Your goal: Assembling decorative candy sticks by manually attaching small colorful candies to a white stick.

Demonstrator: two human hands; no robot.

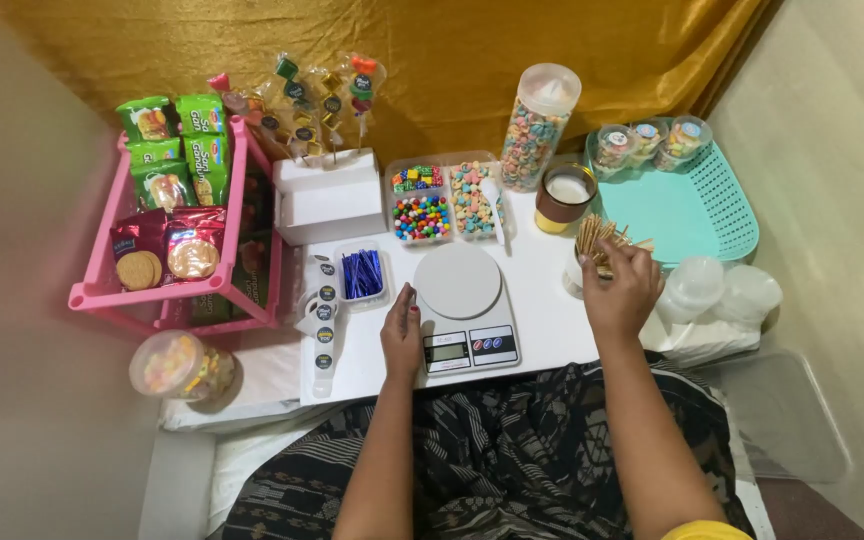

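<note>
Fingers [407, 300] of the left hand [401, 338] — held together, tips laid on the white table [552, 320] just beside the scale [462, 305]; nothing is held. Right hand [620, 290] — fingers curled over a bundle of wooden sticks [597, 238] in a cup; whether a stick is pinched cannot be told. Behind the scale, a divided candy tray [444, 200] and a tall cereal jar [539, 128] are seen. A teal basket [697, 210] is set at right, a pink rack [177, 240] at left.

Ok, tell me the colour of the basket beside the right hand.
Teal basket, seen in the head view.
</note>
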